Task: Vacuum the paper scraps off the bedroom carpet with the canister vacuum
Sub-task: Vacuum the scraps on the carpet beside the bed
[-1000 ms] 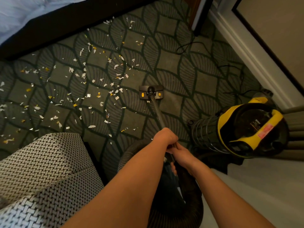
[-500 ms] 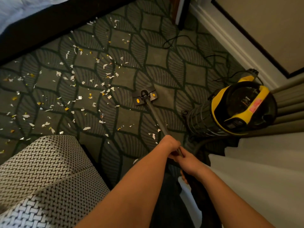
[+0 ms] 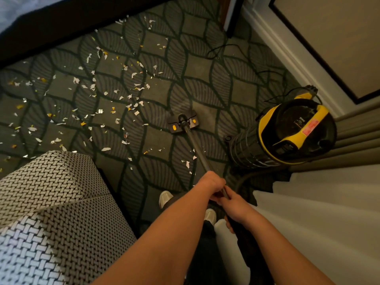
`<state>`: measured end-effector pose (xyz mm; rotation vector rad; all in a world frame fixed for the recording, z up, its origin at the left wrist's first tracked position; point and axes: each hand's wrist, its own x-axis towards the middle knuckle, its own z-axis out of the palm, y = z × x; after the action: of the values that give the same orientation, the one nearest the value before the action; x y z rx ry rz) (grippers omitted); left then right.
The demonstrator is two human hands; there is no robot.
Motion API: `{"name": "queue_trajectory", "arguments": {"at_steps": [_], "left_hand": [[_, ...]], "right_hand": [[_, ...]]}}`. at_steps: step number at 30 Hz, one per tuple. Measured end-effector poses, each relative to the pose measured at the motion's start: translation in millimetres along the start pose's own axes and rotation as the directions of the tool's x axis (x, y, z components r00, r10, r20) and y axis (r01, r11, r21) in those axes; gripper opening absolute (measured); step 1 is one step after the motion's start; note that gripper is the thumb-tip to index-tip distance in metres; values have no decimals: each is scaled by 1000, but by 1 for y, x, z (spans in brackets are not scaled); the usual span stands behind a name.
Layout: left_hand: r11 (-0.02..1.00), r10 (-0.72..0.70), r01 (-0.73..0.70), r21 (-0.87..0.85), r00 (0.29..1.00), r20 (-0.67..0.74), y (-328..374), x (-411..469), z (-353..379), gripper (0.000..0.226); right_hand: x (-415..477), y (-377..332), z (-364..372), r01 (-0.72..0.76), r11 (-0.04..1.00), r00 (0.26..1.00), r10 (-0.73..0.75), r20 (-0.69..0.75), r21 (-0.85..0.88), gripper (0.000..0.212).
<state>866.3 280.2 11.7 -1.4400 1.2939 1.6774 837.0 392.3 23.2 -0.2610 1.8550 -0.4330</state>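
White and yellow paper scraps [image 3: 131, 105] lie scattered over the patterned green carpet [image 3: 205, 79], mostly left of centre. The black floor nozzle [image 3: 183, 121] with two yellow spots rests flat on the carpet just right of the scraps. A dark wand [image 3: 197, 149] runs from it back to me. My left hand [image 3: 213, 182] grips the wand higher up. Just behind it, my right hand [image 3: 234, 204] holds the wand's lower end. The yellow and black canister vacuum [image 3: 287, 132] stands at the right, its hose [image 3: 246, 177] curving toward my hands.
A woven black-and-white ottoman [image 3: 53, 204] fills the lower left. A dark bed frame [image 3: 61, 23] runs along the top left. A black power cord [image 3: 226, 48] loops on the carpet near the white baseboard [image 3: 287, 48]. Curtains [image 3: 349, 140] hang at the right. My shoes [image 3: 165, 198] are below the hands.
The nozzle has been drawn back toward me and to the right, away from the thick scraps. A few scraps by the wand have come into view, and my shoes too.
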Motion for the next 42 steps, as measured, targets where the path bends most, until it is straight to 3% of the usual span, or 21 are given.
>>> {"name": "queue_trajectory", "arguments": {"at_steps": [3, 9, 17, 23, 33, 38, 42], "left_hand": [[1000, -8, 7, -13, 1000, -7, -4, -4, 18, 22], [1000, 17, -17, 8, 999, -34, -12, -14, 54, 21], [999, -17, 18, 48, 1000, -25, -17, -29, 82, 27], [998, -6, 7, 66, 1000, -12, -12, -35, 83, 24], [995, -34, 31, 99, 999, 33, -9, -40, 93, 23], [994, -29, 21, 111, 997, 73, -7, -42, 109, 26], [989, -16, 4, 148, 997, 79, -3, -43, 113, 21]], "right_hand": [[-7, 11, -10, -6, 1000, 1000, 7, 10, -25, 43], [-29, 37, -27, -23, 1000, 999, 23, 39, -1, 24], [-56, 54, -38, -75, 997, 995, 74, 68, 14, 21], [-63, 48, -47, -179, 981, 981, 171, 92, 80, 25], [-70, 56, -62, -175, 985, 982, 175, 75, -15, 36], [-77, 70, -75, -278, 959, 957, 272, 102, 51, 41], [-83, 65, -82, -276, 961, 957, 273, 97, 14, 44]]}}
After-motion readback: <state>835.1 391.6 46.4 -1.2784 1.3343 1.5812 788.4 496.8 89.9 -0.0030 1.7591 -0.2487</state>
